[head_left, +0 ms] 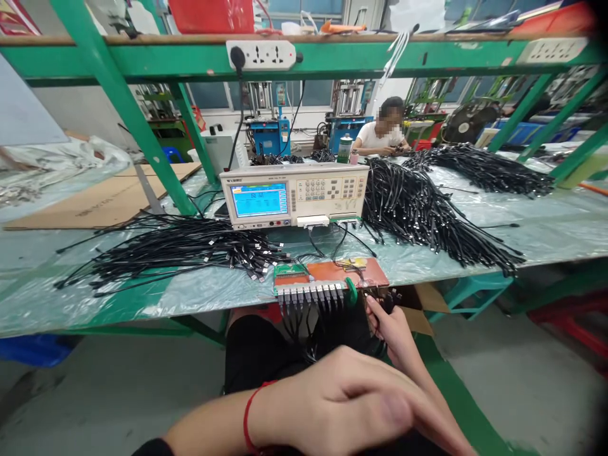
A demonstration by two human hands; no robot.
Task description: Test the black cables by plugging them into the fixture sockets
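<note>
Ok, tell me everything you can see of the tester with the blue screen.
The tester is a boxy beige instrument standing level on the plastic-covered table, front toward the camera. Its lit blue screen fills the left part; the text is too small to read. Rows of small buttons sit right of it. A white connector is attached at its lower front edge, with dark wires leading down toward the orange board. Casing material is unclear.
</note>
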